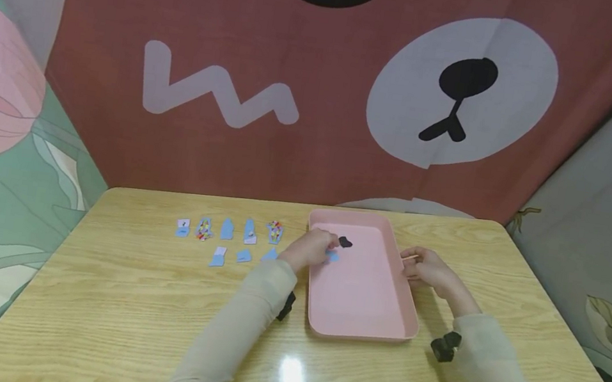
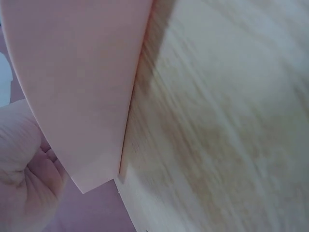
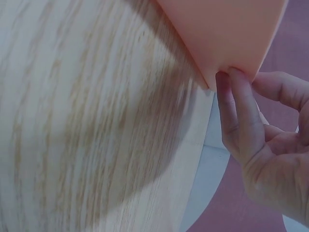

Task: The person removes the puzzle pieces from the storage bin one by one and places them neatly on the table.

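Note:
A pink tray (image 1: 359,295) lies on the wooden table. My left hand (image 1: 310,248) reaches over its left wall, with bent fingertips right by a small light-blue piece (image 1: 333,256) inside. A small black piece (image 1: 345,242) lies just beyond those fingertips. In the left wrist view the tray wall hides most of the fingers of my left hand (image 2: 26,179); I cannot tell if they pinch anything. At the tray's right wall, my right hand (image 1: 428,270) grips the side. In the right wrist view, two fingertips (image 3: 235,79) press the outer wall, with another digit at the rim.
Left of the tray, small blue cut-outs (image 1: 227,229) lie in two rows. Some carry colourful dots (image 1: 275,231), others white-and-pink patches (image 1: 220,251). A brown printed cloth (image 1: 321,167) hangs behind the table's (image 1: 124,296) back edge.

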{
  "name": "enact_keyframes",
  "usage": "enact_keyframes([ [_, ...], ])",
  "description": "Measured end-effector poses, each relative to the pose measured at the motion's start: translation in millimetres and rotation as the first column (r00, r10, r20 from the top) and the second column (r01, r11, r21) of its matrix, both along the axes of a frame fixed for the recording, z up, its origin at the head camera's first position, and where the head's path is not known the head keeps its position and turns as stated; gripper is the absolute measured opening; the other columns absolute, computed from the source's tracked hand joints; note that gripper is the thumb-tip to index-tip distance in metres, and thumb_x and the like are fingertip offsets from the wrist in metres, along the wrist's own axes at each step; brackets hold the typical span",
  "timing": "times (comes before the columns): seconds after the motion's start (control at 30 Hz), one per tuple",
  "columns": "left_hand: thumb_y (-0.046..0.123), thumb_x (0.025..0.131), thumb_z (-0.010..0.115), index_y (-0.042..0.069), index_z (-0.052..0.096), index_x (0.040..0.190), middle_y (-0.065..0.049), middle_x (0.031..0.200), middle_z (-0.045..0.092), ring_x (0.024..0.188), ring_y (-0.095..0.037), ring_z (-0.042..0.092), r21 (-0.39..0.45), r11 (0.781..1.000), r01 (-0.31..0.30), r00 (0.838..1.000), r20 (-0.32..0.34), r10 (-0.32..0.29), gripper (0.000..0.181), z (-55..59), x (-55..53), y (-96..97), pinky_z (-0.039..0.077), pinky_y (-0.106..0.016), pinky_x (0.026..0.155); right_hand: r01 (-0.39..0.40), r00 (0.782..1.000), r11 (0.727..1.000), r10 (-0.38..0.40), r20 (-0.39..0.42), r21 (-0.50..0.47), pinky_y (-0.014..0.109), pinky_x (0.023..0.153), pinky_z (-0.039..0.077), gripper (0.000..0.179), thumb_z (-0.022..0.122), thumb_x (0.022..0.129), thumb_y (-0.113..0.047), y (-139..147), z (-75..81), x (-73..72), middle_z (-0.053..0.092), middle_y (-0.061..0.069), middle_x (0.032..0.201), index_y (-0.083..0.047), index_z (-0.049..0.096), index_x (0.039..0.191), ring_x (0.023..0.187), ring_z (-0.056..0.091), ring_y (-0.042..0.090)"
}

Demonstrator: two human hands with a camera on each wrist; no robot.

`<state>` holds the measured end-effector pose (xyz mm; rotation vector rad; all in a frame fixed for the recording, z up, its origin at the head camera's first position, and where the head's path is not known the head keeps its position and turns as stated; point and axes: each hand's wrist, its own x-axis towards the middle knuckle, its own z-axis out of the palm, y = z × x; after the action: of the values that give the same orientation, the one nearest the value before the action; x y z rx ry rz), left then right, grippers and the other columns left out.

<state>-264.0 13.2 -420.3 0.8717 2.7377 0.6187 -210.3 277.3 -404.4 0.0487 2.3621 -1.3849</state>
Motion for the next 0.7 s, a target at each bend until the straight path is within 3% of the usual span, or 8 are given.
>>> enact_keyframes([
  [0.3, 0.001, 0.085, 0.067, 0.006, 0.063, 0.123, -0.007, 0.122, 0.067, 0.115, -0.020, 0.060, -0.114, 0.993, -0.022, 1.000, -0.005, 0.021, 0.038, 0.5, 1.1, 2.4, 0.046, -0.030, 0.104, 0.000, 1.000, 1.000, 0.000, 0.004, -0.005, 0.028, 0.073, 0.057, 0.054, 0.053, 0.086, -0.003, 0.3, -1.3, 0.6, 0.052, 0.018, 0.109, 0.013, 0.032, 0.133, 0.081, 0.060, 0.009],
  [0.7, 0.004, 0.083, 0.071, 0.007, 0.066, 0.118, -0.006, 0.119, 0.068, 0.113, -0.020, 0.060, -0.134, 0.991, -0.011, 1.000, -0.030, 0.007, 0.035, 0.5, 1.6, 4.3, 0.047, -0.029, 0.102, -0.004, 1.000, 1.000, 0.004, 0.006, -0.004, 0.029, 0.075, 0.058, 0.054, 0.052, 0.086, -0.002, 0.6, -1.1, 0.5, 0.053, 0.018, 0.110, 0.013, 0.032, 0.134, 0.082, 0.060, 0.010],
])
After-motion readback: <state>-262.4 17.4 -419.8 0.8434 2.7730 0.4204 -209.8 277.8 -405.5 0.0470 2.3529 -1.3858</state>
